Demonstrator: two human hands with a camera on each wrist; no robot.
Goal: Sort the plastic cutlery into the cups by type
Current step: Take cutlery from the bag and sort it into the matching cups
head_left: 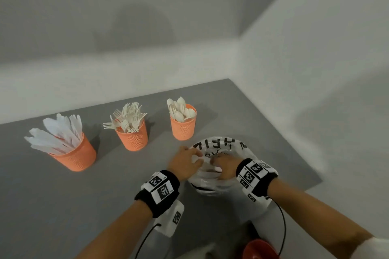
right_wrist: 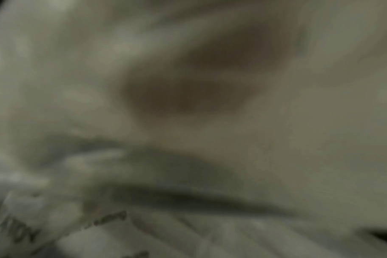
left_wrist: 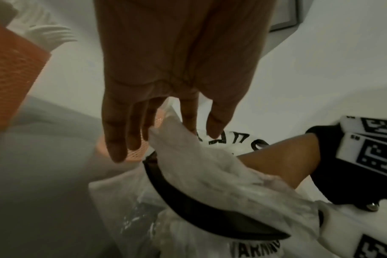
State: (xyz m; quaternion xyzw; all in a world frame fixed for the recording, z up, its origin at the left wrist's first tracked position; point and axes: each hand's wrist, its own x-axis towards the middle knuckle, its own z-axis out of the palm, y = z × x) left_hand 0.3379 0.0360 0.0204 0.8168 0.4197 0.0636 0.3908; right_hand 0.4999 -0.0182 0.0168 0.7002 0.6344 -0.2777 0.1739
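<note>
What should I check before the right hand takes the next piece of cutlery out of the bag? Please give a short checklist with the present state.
1. Plastic bag mouth held open by left hand: ok.
2. Right hand inside the bag: ok.
3. Its grip on a piece: cannot tell, the right wrist view is blurred.
4. Type of that piece: cannot tell.
5. Knife cup, fork cup and spoon cup upright on the table: ok.
6. Each cup holds one type only: ok, as far as visible.
</note>
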